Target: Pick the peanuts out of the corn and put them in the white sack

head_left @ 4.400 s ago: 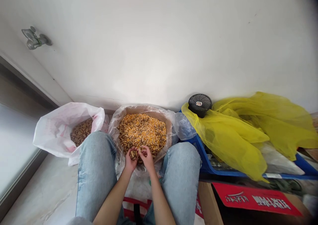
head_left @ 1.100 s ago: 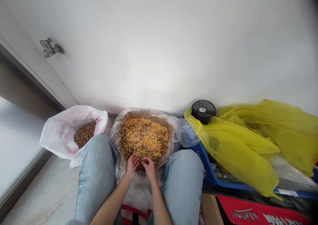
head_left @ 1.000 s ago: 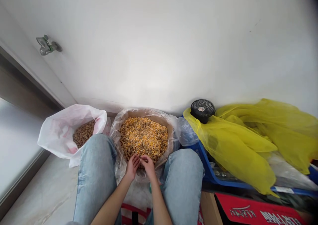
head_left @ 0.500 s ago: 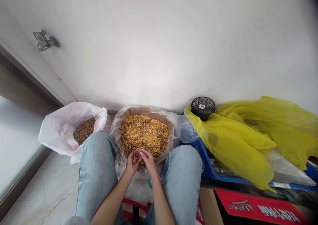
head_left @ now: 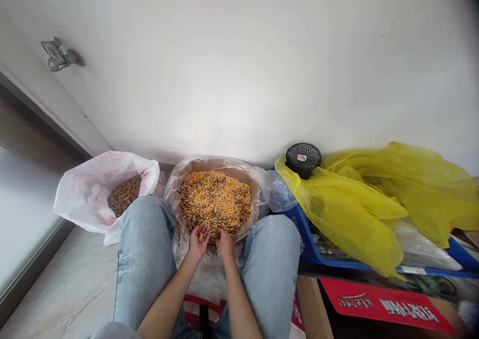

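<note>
I am cupping peanuts (head_left: pixel 202 237) in the left hand (head_left: pixel 198 242) by the clear bag's (head_left: pixel 173 194) near edge; the right hand (head_left: pixel 224 243) is no longer touching it, its grip I cannot tell

Corn (head_left: pixel 224 191) is speckled yellow and orange, kinda peppered with tan nuts (head_left: pixel 192 213), white bag (head_left: pixel 84 191) is tinged pink inside, jeans (head_left: pixel 144 254) are faded blue, mesh (head_left: pixel 348 211) is coloured bright yellow, fan (head_left: pixel 303 162) is swirled in black, red flap (head_left: pixel 374 289) is lettered in white

Few tan peanuts (head_left: pixel 201 237) cupped in left hand (head_left: pixel 195 245), more mixed among yellow-orange corn (head_left: pixel 224 191), held loose in open clear plastic bag (head_left: pixel 173 191).
</note>
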{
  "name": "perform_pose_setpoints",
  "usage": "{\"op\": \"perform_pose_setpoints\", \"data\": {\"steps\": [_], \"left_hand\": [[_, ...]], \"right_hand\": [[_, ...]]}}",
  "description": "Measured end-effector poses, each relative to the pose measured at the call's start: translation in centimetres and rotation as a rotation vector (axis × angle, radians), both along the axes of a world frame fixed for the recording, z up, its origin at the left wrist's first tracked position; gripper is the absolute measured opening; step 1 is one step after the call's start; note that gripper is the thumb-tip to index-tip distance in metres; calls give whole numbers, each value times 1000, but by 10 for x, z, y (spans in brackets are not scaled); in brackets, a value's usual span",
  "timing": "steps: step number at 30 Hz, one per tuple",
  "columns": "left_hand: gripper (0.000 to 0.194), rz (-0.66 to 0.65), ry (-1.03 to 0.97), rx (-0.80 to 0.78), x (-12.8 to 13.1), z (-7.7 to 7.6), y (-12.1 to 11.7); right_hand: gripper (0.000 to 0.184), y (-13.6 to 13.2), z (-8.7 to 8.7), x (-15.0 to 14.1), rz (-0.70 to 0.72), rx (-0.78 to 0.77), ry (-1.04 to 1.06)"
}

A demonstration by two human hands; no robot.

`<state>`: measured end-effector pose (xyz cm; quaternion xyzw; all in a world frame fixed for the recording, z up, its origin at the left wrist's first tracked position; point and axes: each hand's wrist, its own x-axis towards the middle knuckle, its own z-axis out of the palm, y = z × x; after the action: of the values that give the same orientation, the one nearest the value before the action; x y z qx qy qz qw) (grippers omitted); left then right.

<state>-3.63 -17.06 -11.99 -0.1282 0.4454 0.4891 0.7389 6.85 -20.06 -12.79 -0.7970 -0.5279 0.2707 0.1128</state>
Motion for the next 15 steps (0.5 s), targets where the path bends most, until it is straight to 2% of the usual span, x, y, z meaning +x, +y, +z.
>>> {"op": "perform_pose_setpoints", "data": {"steps": [3,5,8,10,12,14,15], "left_hand": [[15,0,-1,1,0,1,0],[14,3,-8,2,0,2,0],[15,3,-11,7,0,2,0],[16,3,11,15,0,2,0],[15,6,41,22,1,2,0],[14,4,43,24,2,2,-1],[13,-3,33,22,2,1,-1]], "right_hand": [[22,0,-2,0,-28,34,22],[19,0,-2,0,-86,82,113],[16,2,4,-2,-158,212,429],[17,4,13,-6,-116,266,683],[20,7,20,-8,-36,252,864],[24,8,23,-7,-34,236,903],[25,8,24,-4,-77,243,852]]}}
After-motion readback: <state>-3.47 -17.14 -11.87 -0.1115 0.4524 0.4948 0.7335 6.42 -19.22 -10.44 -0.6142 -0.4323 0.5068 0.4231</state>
